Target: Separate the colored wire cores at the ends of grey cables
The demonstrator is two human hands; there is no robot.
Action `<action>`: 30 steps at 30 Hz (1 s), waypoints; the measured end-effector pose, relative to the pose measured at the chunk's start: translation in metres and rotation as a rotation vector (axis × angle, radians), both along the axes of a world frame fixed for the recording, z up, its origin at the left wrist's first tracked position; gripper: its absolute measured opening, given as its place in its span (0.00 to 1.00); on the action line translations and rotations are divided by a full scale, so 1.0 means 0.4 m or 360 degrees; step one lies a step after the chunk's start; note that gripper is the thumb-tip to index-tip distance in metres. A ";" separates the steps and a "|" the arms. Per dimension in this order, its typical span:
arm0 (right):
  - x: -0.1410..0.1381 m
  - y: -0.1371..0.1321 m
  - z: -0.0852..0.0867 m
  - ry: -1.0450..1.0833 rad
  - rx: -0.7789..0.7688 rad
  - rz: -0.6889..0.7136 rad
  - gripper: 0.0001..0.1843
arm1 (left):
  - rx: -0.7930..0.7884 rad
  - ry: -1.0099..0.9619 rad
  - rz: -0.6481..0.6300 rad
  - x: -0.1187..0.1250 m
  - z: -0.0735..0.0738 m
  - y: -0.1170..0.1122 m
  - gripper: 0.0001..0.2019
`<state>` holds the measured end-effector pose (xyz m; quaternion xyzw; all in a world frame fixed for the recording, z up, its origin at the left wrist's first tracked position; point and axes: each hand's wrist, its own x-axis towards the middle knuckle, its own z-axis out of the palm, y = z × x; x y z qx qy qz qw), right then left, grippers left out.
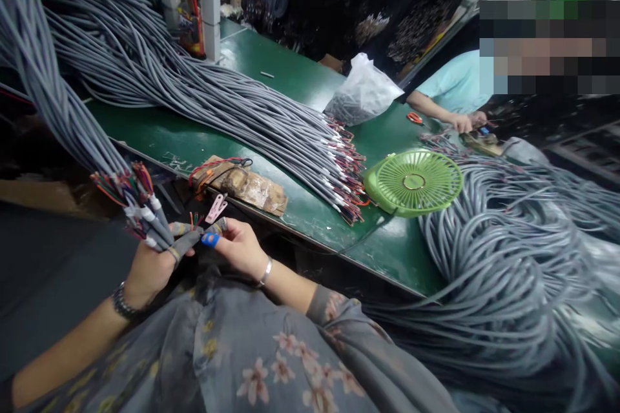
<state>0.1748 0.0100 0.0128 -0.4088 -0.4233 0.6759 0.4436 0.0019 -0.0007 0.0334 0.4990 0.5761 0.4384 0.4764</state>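
My left hand (pixel 154 269), its fingertips wrapped in grey covers, is closed around the ends of several grey cables (pixel 154 222). White bands and loose coloured wires (pixel 143 175) show at those ends. A few thin coloured wires (pixel 195 218) stick up by the left fingertips. Touching or nearly touching them, my right hand (pixel 243 248) is pinched shut, with blue tape on its thumb and a grey cover on a finger. What lies in that pinch is hidden. Just above the right hand, a pink clip (pixel 216 208) sits at the table edge.
A wooden block (pixel 252 188) lies along the edge of the green table (pixel 285 232). Behind it stretches a large cable bundle (pixel 242 126). A green fan (pixel 414 181), a plastic bag (pixel 363 91) and coiled cables (pixel 508 245) are farther right. Across the table, a co-worker's hands (pixel 467 121) handle wires.
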 end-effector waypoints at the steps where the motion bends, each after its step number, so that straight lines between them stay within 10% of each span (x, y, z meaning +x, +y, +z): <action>1: 0.000 0.001 -0.001 -0.0009 0.0008 0.0001 0.32 | -0.0016 -0.0033 0.0016 0.000 -0.002 0.000 0.24; 20: -0.011 -0.009 -0.047 0.0203 -0.0205 0.0103 0.32 | -0.0180 0.0159 -0.0596 -0.021 0.007 0.011 0.13; 30: -0.017 -0.005 -0.017 0.0123 -0.0310 -0.0033 0.34 | -0.0109 0.0209 -0.0565 -0.032 -0.011 0.002 0.11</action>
